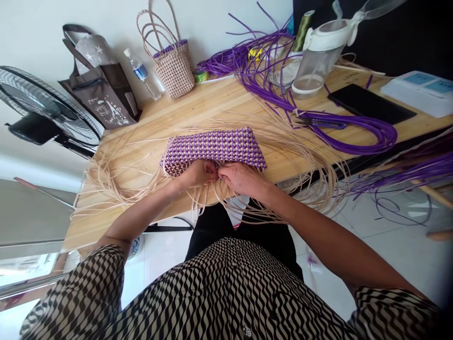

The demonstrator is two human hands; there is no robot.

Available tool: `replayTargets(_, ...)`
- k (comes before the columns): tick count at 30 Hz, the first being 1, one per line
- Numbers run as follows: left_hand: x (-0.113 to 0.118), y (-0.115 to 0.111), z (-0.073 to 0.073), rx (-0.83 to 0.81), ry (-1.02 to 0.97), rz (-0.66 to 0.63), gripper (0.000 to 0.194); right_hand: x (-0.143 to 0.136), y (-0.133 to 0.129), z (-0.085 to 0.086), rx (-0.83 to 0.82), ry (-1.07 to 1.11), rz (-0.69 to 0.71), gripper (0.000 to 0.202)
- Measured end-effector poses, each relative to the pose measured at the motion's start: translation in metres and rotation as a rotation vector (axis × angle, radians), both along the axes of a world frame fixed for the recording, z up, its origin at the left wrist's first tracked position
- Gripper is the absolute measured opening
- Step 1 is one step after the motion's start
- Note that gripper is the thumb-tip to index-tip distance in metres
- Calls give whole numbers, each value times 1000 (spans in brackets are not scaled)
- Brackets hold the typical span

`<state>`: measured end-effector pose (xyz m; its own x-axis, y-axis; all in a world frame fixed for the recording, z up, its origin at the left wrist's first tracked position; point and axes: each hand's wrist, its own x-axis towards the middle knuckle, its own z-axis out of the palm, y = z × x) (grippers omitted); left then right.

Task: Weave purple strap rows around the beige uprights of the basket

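Observation:
A half-woven basket (212, 145) of purple and beige strands lies on its side near the table's front edge. Long loose beige strands (311, 163) fan out from it to both sides and over the edge. Both of my hands meet at the near side of the weave, almost touching. My left hand (201, 174) is closed, its fingertips pinching at the rim. Beside it, my right hand (240, 178) is also closed, thumb and forefinger pressed together at the same spot. Whatever strand is between the fingers is too small to make out.
A coil of purple strands (375, 137) with scissors (323, 123) on it lies at the right, near a black phone (370, 101). Behind stand a finished basket (174, 71), a water bottle (141, 73), a dark bag (102, 92) and a clear jug (314, 61). A fan (42, 108) is at left.

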<state>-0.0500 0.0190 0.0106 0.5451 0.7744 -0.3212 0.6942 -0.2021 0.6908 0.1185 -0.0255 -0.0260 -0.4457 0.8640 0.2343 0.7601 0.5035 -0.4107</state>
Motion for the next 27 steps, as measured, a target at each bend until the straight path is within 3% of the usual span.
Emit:
replayTargets(4,-1,4,1,3,4,-30,6,-1,-5,3,-3,97,-55,21)
replayTargets(9,-3,6,1,-27,22,-54,7,22,-48,38,-93,427,67,22)
replayTargets(11,-5,5,2,-45,1,-60,6,47,-59,49,-78,577,-84,23)
replayTargets(13,-8,4,0,-74,-9,-42,7,82,-56,50,73,634,-415,26)
replayTargets(14,-9,5,-2,-76,-13,-53,8,103,-50,48,171,598,-584,27)
replayTargets(16,-12,8,-8,-75,-25,-70,10,147,-33,39,257,385,-784,25)
replayTargets(19,-13,13,-17,-76,-22,-72,9,197,-10,30,161,-18,-873,21)
replayTargets(22,-13,13,-19,-55,-34,-80,8,212,4,28,88,-220,-874,24)
replayTargets(27,-12,11,-20,-29,-51,-53,8,207,14,33,-19,-367,-832,25)
